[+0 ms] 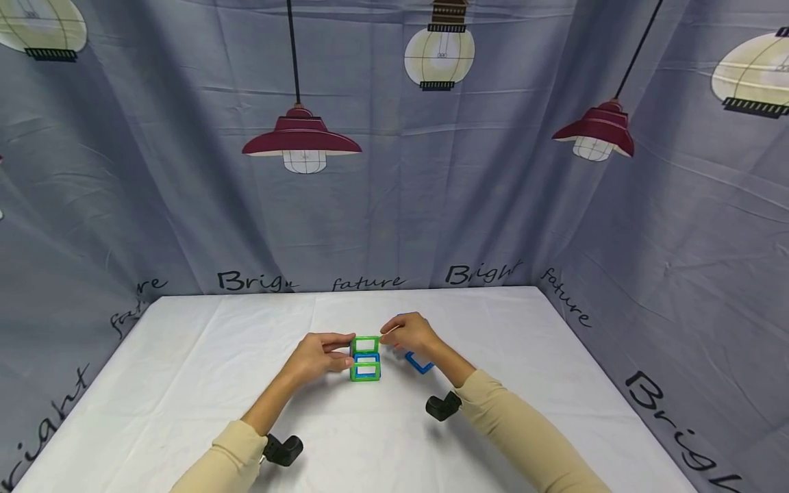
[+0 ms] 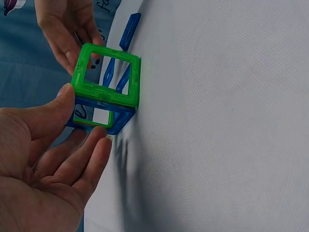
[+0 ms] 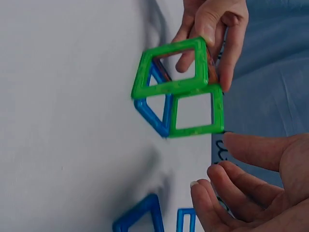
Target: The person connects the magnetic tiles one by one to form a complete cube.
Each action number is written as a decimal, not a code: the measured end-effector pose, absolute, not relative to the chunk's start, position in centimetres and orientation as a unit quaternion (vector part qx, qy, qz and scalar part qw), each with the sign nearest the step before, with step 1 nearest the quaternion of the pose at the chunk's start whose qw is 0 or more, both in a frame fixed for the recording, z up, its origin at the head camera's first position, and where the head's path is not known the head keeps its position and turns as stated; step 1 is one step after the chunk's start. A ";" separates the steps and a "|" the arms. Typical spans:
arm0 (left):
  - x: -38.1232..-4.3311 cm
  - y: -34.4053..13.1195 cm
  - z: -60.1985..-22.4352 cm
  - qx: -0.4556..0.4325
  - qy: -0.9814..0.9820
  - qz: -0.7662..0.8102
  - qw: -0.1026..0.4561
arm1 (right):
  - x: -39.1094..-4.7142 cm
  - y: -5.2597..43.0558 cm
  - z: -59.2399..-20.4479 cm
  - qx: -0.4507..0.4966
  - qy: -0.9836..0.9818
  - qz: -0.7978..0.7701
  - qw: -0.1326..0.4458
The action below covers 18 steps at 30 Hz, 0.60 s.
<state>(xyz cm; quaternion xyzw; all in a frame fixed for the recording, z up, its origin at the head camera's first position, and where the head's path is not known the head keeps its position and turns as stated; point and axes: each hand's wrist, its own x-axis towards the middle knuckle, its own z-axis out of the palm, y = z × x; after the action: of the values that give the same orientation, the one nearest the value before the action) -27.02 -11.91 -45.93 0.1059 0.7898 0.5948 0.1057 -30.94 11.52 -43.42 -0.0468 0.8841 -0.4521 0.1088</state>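
A box-like build of magnetic tiles [image 1: 365,363] stands on the white cloth, with green and blue open frames. My left hand [image 1: 313,357] grips its left side, the thumb on a corner of the upper green tile [image 2: 104,92] and fingers lower down. Under that thumb, a reddish tile [image 3: 211,67] shows in the right wrist view. On the other side, my right hand [image 1: 411,333] has its thumb tip at the corner of a green tile [image 3: 218,108]; whether it touches is unclear. Its other fingers are loosely bent, with nothing seen between them.
A loose blue tile [image 1: 418,366] lies on the cloth beneath my right forearm. Another narrow blue piece [image 3: 179,220] lies close by, partly hidden by the right hand. Black wrist cameras [image 1: 283,451] hang from both cuffs. A grey-blue printed curtain [image 1: 382,226] rises behind the table.
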 end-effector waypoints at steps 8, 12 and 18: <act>-27.1 -11.9 -45.9 0.111 0.788 0.597 0.101 | -30.8 14.8 -42.6 -0.029 0.910 -0.406 0.078; -27.2 -12.0 -46.2 0.109 0.791 0.594 0.096 | -31.0 16.6 -42.9 -0.029 0.919 -0.386 0.079; -27.4 -12.1 -46.5 0.095 0.798 0.588 0.094 | -31.0 18.5 -43.9 -0.030 0.925 -0.361 0.118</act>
<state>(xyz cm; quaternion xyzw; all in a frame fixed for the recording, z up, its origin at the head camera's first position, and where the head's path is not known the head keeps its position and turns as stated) -27.35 -12.06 -46.45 0.0948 0.7977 0.5880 0.0944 -30.95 18.47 -43.87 -0.0295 0.9248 -0.3607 0.1175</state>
